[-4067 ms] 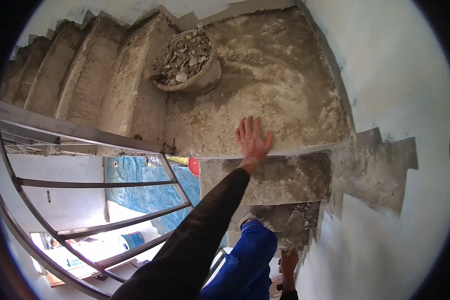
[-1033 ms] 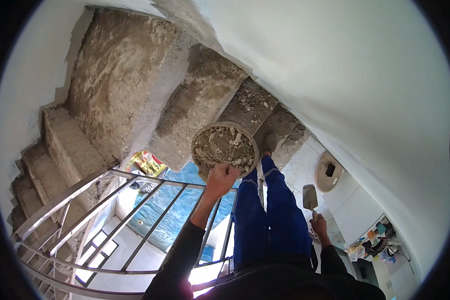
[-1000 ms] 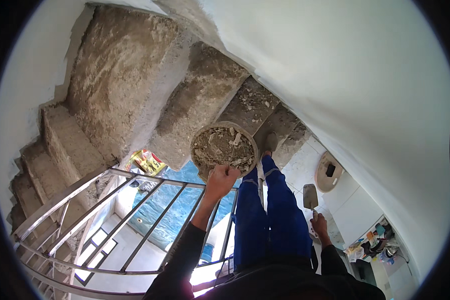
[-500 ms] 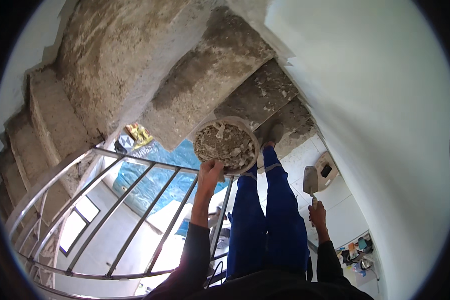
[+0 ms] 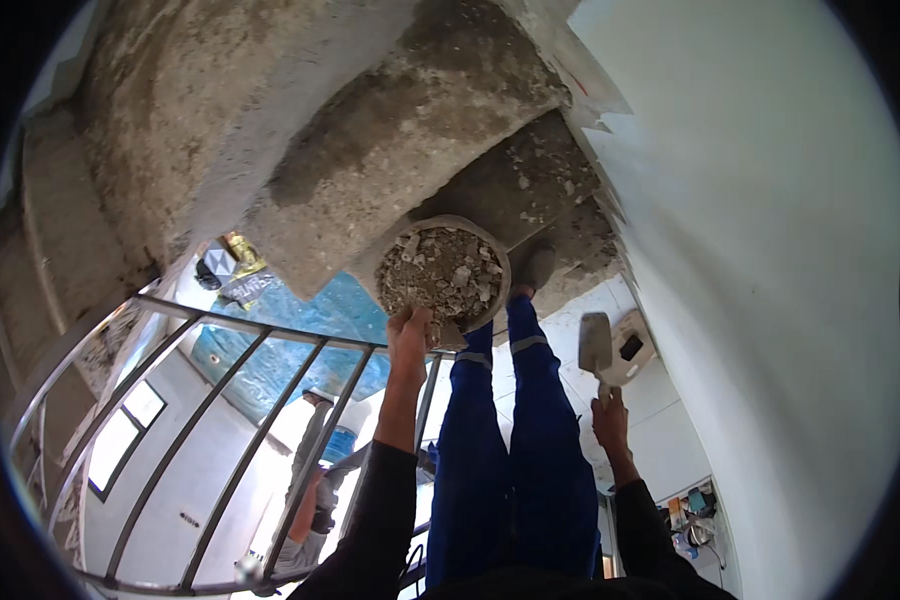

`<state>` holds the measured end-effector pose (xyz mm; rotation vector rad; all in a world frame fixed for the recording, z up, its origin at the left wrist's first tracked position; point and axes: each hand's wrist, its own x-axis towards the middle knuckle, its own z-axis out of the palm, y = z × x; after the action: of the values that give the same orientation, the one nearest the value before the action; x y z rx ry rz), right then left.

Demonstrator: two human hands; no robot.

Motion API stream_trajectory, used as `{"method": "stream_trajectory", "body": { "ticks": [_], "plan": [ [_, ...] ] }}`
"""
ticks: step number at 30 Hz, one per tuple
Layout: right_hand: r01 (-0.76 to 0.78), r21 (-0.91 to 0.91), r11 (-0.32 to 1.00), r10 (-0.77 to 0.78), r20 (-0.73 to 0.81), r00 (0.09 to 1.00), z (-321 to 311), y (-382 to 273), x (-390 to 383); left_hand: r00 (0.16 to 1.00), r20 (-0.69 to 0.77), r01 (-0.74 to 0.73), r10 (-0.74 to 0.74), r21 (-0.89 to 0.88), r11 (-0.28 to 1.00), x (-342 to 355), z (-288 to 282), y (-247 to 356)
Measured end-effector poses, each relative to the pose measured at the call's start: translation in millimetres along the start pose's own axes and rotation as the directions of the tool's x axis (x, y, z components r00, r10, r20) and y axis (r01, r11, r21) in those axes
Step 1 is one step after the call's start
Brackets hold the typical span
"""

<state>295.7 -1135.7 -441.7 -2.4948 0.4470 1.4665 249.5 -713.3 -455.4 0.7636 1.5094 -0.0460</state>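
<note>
A round bucket [image 5: 505, 262] full of broken mortar and rubble [image 5: 448, 268] is by the concrete steps, in front of my legs. My left hand [image 5: 408, 335] is closed on its near rim, fingers wrapped over the edge. Out to the right, my right hand [image 5: 610, 418] grips the handle of a trowel [image 5: 596, 342]. The flat, dusty blade points away from me and touches nothing that I can see. How the bucket's base is supported is hidden.
Rough concrete steps [image 5: 420, 135] rise ahead and to the left. A metal railing [image 5: 270, 330] runs along my left, a white wall [image 5: 750, 250] along my right. Below are a blue sheet [image 5: 270, 345], another person [image 5: 315, 490] and a pale board with a dark slot [image 5: 632, 345].
The bucket, my left hand and the trowel appear slightly farther left and higher, as my view has shifted. Another person below shows more clearly through the railing. Both grips stay the same.
</note>
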Motion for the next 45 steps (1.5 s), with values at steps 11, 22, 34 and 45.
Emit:
{"method": "stream_trajectory", "body": {
  "ticks": [11, 22, 34, 45],
  "plan": [
    [0.295, -0.159, 0.942, -0.32, -0.163, 0.933, 40, -93, 150, 0.819, -0.171, -0.28, 0.548, 0.714, 0.642, 47, -64, 4],
    [0.405, -0.207, 0.89, -0.453, -0.327, 0.829, 16, -109, 254, 0.35, 0.02, -0.489, 0.936, 0.856, 0.165, 248, 37, 132],
    [0.475, -0.207, 0.855, -0.518, -0.344, 0.783, 17, -132, 282, 0.235, 0.06, -0.352, 0.97, 0.936, 0.028, 272, 47, 110],
    [0.405, 0.042, 0.913, -0.356, -0.402, 0.844, 57, -146, 280, 0.245, 0.029, -0.293, 0.969, 0.955, 0.045, 289, 38, 99]
  ]
}}
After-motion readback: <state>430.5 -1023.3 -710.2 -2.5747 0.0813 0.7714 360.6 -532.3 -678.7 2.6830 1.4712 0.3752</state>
